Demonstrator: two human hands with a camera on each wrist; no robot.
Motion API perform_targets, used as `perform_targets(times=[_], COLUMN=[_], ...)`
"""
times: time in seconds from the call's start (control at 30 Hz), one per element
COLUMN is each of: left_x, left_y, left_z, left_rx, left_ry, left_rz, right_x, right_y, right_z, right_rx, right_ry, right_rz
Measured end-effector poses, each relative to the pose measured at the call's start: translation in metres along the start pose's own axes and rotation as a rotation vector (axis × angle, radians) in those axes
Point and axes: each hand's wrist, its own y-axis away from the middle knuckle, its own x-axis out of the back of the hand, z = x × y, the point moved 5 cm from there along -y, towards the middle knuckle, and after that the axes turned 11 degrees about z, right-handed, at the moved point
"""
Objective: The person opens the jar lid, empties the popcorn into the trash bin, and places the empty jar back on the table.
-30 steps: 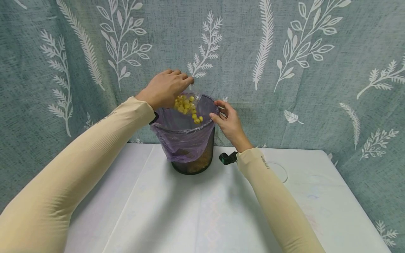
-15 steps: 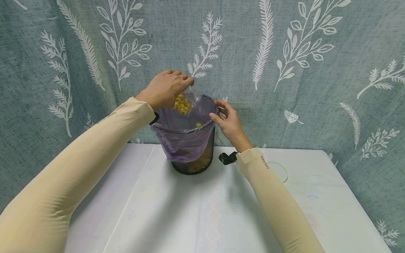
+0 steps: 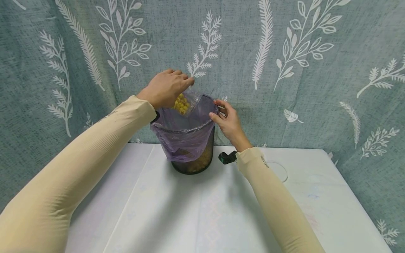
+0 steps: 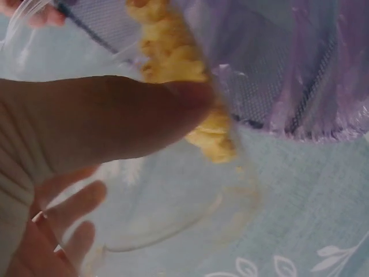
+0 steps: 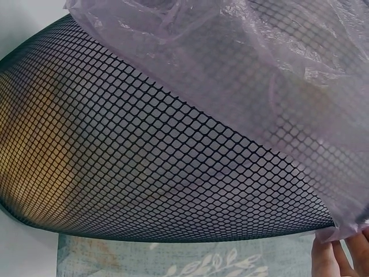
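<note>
My left hand grips a clear plastic jar, tipped so that its mouth points right over a black mesh wastebasket. Yellow popcorn lies along the jar's lower side; in the left wrist view the thumb presses across the jar in front of the popcorn. A purple plastic bag lines the basket and folds down over its rim. On the rim's right side, my right hand pinches the rim and bag. Tan contents show through the mesh low in the basket.
The basket stands on a white-covered table near its back edge. Behind hangs a grey-green curtain with white leaf prints. A thin white ring lies on the table by the right sleeve.
Popcorn was tumbling from the jar into the basket a second ago; a last piece was falling half a second ago. None falls now, and less is in the jar. Both hands keep their places.
</note>
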Motion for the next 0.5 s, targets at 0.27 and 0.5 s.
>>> perform_targets(times=[0.27, 0.5], left_x=[0.0016, 0.0027], left_y=[-0.0030, -0.0039], left_z=[0.0026, 0.0067], left_rx=[-0.028, -0.042], left_ry=[-0.050, -0.067], left_rz=[0.008, 0.006], right_x=[-0.0001, -0.0005], right_y=[-0.0017, -0.0026], right_z=[0.0003, 0.0012], right_rx=[0.008, -0.002], right_ry=[0.002, -0.008], right_rz=[0.011, 0.018])
